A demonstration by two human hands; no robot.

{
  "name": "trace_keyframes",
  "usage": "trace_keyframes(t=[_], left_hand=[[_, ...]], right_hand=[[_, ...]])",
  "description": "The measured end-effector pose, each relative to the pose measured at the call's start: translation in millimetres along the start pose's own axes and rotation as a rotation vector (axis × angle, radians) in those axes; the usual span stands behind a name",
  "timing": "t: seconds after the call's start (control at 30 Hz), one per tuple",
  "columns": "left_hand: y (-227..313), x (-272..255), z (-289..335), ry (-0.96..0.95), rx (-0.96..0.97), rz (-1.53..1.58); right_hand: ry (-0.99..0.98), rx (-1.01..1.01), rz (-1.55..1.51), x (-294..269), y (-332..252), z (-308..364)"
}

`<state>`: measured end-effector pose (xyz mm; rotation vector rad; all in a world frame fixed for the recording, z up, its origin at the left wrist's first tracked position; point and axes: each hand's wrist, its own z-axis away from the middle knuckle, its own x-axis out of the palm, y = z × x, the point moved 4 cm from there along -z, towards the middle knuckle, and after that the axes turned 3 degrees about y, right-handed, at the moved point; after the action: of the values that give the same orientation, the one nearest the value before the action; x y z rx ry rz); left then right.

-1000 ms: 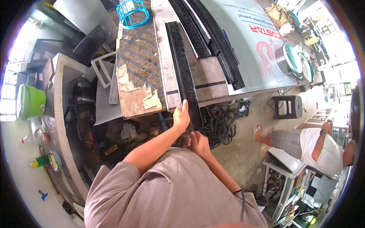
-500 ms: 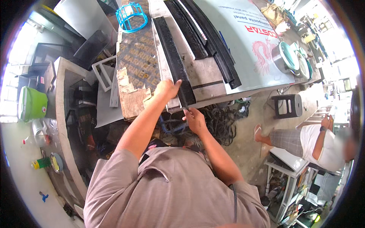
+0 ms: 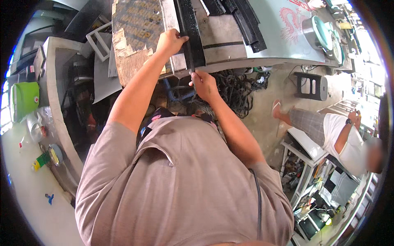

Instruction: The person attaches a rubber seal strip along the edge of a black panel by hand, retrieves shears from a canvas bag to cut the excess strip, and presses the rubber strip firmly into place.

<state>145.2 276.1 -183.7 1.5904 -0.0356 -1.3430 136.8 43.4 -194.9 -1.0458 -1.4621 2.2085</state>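
A long black frame bar [image 3: 196,45] lies lengthwise on the workbench, its near end at the bench's front edge. My left hand [image 3: 170,42] is closed at the bar's left side, with the thumb pressed onto it. Along the bar's left part runs a thin black strip [image 3: 190,58], probably rubber. Just off the bench edge, my right hand [image 3: 205,85] pinches the near end of this strip. Its fingertips are partly hidden. To the right lie more black bars [image 3: 245,25], apart from both hands.
A tangle of black strips [image 3: 236,91] hangs below the bench edge. A metal pot [image 3: 310,33] stands on the printed panel [image 3: 271,43] at the right. A black stool [image 3: 312,86] is on the floor, near another person [image 3: 334,131] at the right.
The view has tipped down, so the bench sits higher in the picture. Both hands keep their places at the bar's near end and the strip, with little visible shift.
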Motion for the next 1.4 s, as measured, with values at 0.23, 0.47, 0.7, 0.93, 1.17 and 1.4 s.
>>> trace_keyframes(t=[0.23, 0.47, 0.7, 0.93, 1.17, 1.4], left_hand=[[0, -1, 14, 0.029, -0.040, -0.028], [-7, -38, 64, 0.317, 0.102, 0.005], [21, -30, 132, 0.127, 0.055, 0.709], [242, -80, 162, -0.971, 0.177, 1.752], [265, -43, 189, -0.632, -0.062, 1.637], [184, -31, 214, -0.758, -0.013, 1.893]], right_hand=[[0.121, -0.108, 0.211, -3, 6, 4], [0.118, 0.055, -0.084, -85, 2, 29], [-0.113, -0.056, -0.392, -200, -107, 8], [-0.811, -0.013, -0.218, -188, -188, 69], [-0.827, -0.626, -0.372, -261, -287, 124], [-0.841, -0.071, 0.575, -308, -82, 129]])
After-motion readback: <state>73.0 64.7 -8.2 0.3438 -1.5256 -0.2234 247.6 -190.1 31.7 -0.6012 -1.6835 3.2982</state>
